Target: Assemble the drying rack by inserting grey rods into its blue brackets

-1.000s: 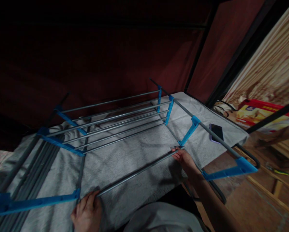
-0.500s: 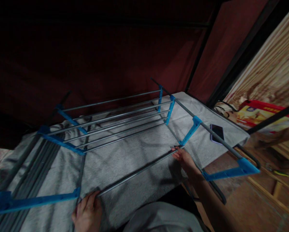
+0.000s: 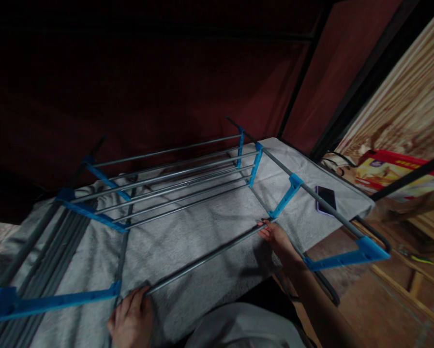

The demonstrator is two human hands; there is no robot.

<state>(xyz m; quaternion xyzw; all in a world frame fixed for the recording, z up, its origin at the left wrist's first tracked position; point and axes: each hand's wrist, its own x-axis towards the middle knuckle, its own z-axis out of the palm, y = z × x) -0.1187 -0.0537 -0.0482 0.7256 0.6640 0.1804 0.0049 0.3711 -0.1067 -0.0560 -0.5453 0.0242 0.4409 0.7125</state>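
A grey metal rod (image 3: pixel 202 261) runs across a grey cloth (image 3: pixel 187 241) between two blue plastic brackets. My left hand (image 3: pixel 131 319) is closed on the rod's near-left end, next to the long blue bracket (image 3: pixel 53 302). My right hand (image 3: pixel 276 239) pinches the rod's far-right end, just below a short blue bracket (image 3: pixel 285 195). Behind the rod stands the rest of a drying rack (image 3: pixel 173 181), several grey rods held by blue side pieces.
A dark phone (image 3: pixel 325 199) lies on the cloth's right corner. Another blue bracket (image 3: pixel 347 258) sticks out at the right on a grey tube. A red and yellow box (image 3: pixel 391 171) sits beyond it. Dark red fabric walls stand behind.
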